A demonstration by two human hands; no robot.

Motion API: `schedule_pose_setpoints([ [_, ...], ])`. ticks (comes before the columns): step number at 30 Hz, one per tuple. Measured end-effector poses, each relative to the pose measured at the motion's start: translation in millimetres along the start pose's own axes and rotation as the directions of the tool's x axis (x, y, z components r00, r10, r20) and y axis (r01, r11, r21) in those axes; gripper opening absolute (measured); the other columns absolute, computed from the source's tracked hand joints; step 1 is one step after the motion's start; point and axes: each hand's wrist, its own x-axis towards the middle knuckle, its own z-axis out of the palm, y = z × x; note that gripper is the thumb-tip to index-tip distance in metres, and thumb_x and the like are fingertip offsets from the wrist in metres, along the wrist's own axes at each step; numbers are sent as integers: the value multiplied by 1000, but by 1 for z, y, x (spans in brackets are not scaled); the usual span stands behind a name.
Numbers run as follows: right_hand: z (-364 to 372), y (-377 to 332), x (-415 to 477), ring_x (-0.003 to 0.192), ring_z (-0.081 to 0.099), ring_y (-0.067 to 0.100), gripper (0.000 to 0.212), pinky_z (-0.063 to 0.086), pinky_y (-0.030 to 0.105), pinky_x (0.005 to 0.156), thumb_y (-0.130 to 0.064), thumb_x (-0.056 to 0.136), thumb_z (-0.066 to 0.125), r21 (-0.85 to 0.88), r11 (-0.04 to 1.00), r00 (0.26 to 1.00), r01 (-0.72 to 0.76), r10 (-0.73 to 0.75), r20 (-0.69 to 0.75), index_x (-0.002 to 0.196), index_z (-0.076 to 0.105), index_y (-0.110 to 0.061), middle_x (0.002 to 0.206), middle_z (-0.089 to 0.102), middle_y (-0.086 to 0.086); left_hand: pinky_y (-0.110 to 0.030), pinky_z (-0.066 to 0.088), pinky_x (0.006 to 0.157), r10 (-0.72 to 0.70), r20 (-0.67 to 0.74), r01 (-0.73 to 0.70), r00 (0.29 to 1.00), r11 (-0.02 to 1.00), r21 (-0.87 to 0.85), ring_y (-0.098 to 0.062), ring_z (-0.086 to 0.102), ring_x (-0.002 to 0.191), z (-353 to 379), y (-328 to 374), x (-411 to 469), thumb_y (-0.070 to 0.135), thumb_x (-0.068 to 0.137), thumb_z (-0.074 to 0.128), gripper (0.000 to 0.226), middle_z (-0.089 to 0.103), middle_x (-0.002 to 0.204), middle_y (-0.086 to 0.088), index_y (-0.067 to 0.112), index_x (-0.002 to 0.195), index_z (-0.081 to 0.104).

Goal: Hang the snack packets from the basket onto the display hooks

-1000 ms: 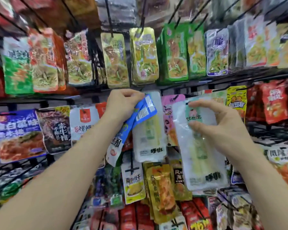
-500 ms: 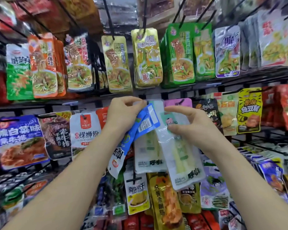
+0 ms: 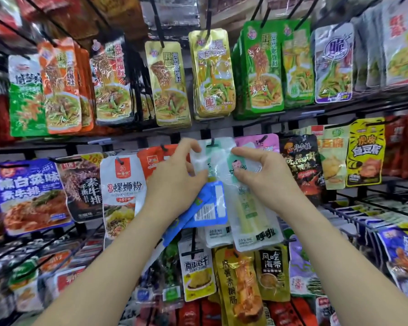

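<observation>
The bare left forearm [image 3: 118, 255] and right forearm [image 3: 327, 243] rise from the lower corners and converge. The left hand [image 3: 174, 182] shows its back, fingers curled. It grips blue packets [image 3: 207, 208] that stick out below it, and its fingertips touch the upper left of a clear packet [image 3: 250, 212]. The right hand [image 3: 262, 177] pinches that packet's upper right between thumb and curled forefinger.

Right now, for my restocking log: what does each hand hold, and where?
Right hand: clear packet, near its top. Left hand: blue packets, upper end.
</observation>
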Motion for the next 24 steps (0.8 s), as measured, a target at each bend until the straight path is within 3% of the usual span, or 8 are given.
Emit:
schedule_pose_setpoints([
  [3, 4, 1, 1, 122, 42, -4, 44, 23, 6, 98, -9, 90, 65, -46, 999, 1000, 15, -15, -8, 132, 58, -21, 133, 57, -11, -35, 49, 74, -30, 48, 28, 998, 999, 41, -13, 56, 74, 3, -5, 2, 32, 84, 66, 34, 58, 69, 8, 43, 115, 55],
  [8, 9, 1, -2, 134, 41, 7, 50, 20, 10, 103, -9, 91, 63, -141, 988, 998, 58, -54, 30, 138, 52, -20, 142, 51, -7, -39, 52, 75, -4, 31, -4, 1000, 972, 237, -27, 58, 92, 9, -4, 8, 33, 91, 54, 47, 66, 90, 3, 46, 135, 42],
  [12, -2, 0, -11, 114, 44, -5, 49, 19, -8, 90, -7, 88, 66, -151, 980, 986, 129, -142, -83, 134, 56, -21, 126, 56, -13, -35, 50, 67, 16, 35, -26, 999, 957, 287, -27, 59, 86, 6, -5, 6, 36, 93, 52, 46, 59, 77, 5, 49, 136, 41],
  [14, -9, -4, -12, 107, 43, -12, 47, 21, -11, 86, -7, 87, 68, -102, 981, 974, 167, -180, -135, 130, 59, -22, 117, 56, -17, -34, 49, 70, 6, 3, -7, 1000, 963, 269, -25, 58, 87, 0, -5, 3, 38, 93, 53, 41, 55, 75, 7, 46, 133, 49],
  [16, -10, -11, -9, 107, 46, -15, 46, 23, -10, 87, -7, 86, 69, -23, 984, 974, 179, -181, -135, 128, 60, -22, 116, 56, -19, -32, 47, 73, -2, -62, 12, 998, 988, 154, -19, 59, 85, -7, -7, 1, 37, 94, 53, 28, 60, 77, 10, 37, 120, 63],
  [18, -7, -18, -5, 104, 50, -18, 47, 26, -9, 87, -5, 84, 70, 73, 984, 982, 162, -154, -113, 126, 62, -23, 114, 58, -21, -31, 46, 74, -25, -83, 20, 996, 998, -65, -13, 60, 78, -13, -8, -2, 33, 95, 54, 22, 68, 78, 5, 23, 98, 73],
  [21, 1, -26, 2, 105, 50, -22, 48, 33, -5, 91, -4, 83, 72, 182, 971, 986, 157, -145, -76, 124, 63, -26, 113, 59, -24, -22, 47, 72, -128, 92, 153, 988, 915, -374, -6, 62, 72, -20, 0, -7, 28, 94, 58, 24, 71, 79, 4, 12, 87, 74],
  [24, 6, -28, 5, 107, 44, -28, 48, 38, 5, 98, -4, 82, 72, 262, 953, 989, 151, -146, -40, 123, 63, -28, 116, 59, -25, -5, 42, 56, -150, 224, 244, 963, 838, -488, 8, 58, 57, -21, 8, -11, 18, 92, 62, 14, 67, 61, 15, 16, 81, 72],
])
